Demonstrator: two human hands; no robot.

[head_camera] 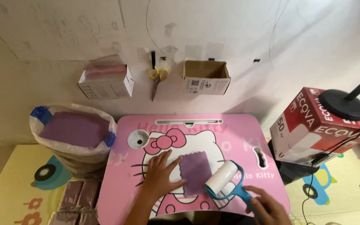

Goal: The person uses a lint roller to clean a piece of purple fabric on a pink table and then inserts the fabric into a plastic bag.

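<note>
Looking down, we note left hand (160, 174) spread flat on the purple cloth (195, 172), mid pink table (246, 137). Right hand (268, 207), partly cut off at the near edge, clamps the blue lint roller (226, 180), which touches the cloth's right edge.

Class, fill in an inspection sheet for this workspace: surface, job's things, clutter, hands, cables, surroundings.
Surface: pink lap table with cartoon cat print, on a play mat.
Job's things: purple cloth square flat on the table; lint roller, white roll, blue handle, at its right edge.
Clutter: sack of purple cloths at left; wrapped stacks below it.
Hands: left hand pressing the cloth's left edge; right hand gripping the roller handle.
Cables: black cable at right.
Surroundings: two wall boxes, scissors hanging; red-white carton; black lamp base.
</note>
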